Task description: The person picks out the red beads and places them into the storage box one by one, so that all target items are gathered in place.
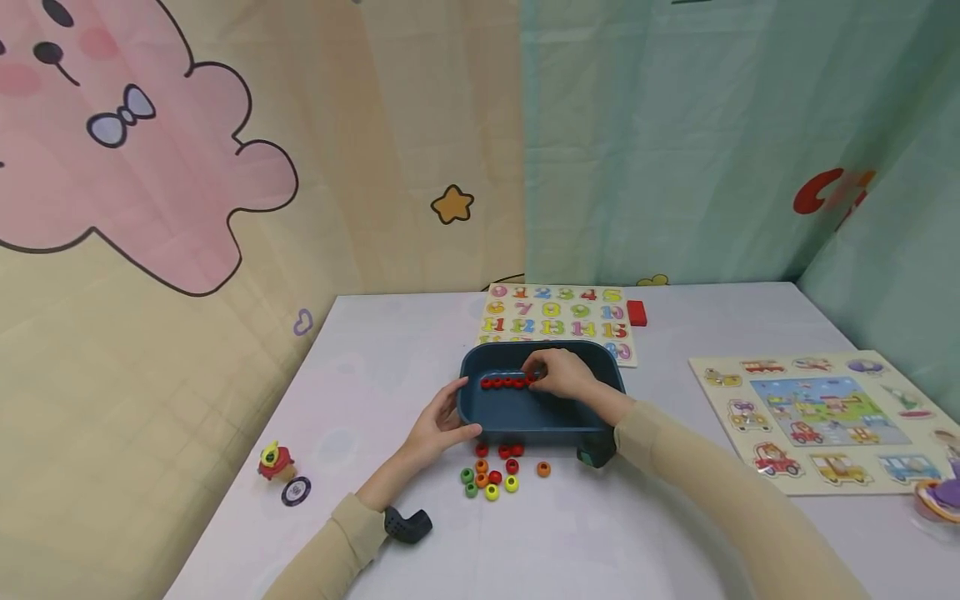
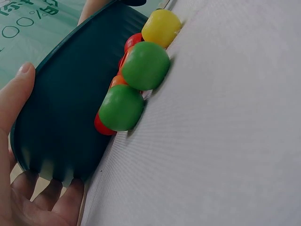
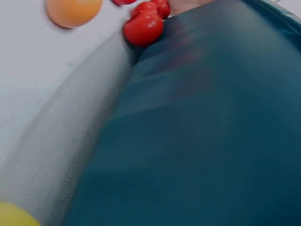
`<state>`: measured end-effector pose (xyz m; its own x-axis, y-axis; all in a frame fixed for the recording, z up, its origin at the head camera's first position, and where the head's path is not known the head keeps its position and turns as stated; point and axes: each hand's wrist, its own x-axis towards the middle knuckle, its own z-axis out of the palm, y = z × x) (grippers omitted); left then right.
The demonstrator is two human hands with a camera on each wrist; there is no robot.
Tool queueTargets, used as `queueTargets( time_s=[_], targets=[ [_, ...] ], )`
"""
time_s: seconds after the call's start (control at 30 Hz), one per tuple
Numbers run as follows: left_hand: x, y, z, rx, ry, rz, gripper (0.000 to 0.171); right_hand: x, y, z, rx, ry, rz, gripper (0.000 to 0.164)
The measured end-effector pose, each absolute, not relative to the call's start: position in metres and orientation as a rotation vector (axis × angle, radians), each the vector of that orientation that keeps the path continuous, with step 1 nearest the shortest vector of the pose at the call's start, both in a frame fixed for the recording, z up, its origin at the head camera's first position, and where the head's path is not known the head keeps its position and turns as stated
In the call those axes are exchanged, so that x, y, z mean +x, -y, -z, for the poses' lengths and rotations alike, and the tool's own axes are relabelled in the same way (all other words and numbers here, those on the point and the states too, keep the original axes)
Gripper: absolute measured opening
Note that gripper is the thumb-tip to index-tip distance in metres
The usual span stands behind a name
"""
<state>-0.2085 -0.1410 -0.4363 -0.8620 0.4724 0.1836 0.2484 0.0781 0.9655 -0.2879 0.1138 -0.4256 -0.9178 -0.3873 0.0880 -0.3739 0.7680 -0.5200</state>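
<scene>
A dark teal bin [image 1: 547, 436] stands on the table in the head view. My left hand [image 1: 437, 427] grips its left end; in the left wrist view the thumb [image 2: 21, 89] lies along the wall and the fingers [image 2: 68, 202] curl round the end. A row of red beads [image 1: 497, 383] lies inside the bin. My right hand [image 1: 561, 375] reaches in over the front rim and pinches a red bead [image 1: 530, 379] at the row's right end, partly hidden by its fingers. The right wrist view shows the bin's wall [image 3: 188, 141], not that hand's fingertips.
Loose green beads [image 1: 468, 476], yellow beads [image 1: 491, 492], orange beads [image 1: 543, 469] and red beads [image 1: 512, 467] lie before the bin. Behind it is a number board [image 1: 555, 312] beside a red block [image 1: 637, 313]. A picture puzzle [image 1: 825, 417] lies right; a small toy [image 1: 276, 462] and round disc [image 1: 296, 491] left.
</scene>
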Motion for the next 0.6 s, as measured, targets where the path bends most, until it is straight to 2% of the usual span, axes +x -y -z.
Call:
queueTargets(
  time_s=[0.33, 0.6],
  targets=[
    [-0.208, 0.142, 0.435, 0.743, -2.144, -1.904, 0.074, -0.284, -0.109, 0.425, -0.639, -3.007, 0.799, 0.024],
    [-0.207, 0.142, 0.435, 0.756, -2.165, -1.892, 0.073, -0.266, -0.121, 0.407, -0.715, -2.932, 1.18, 0.027]
  ],
)
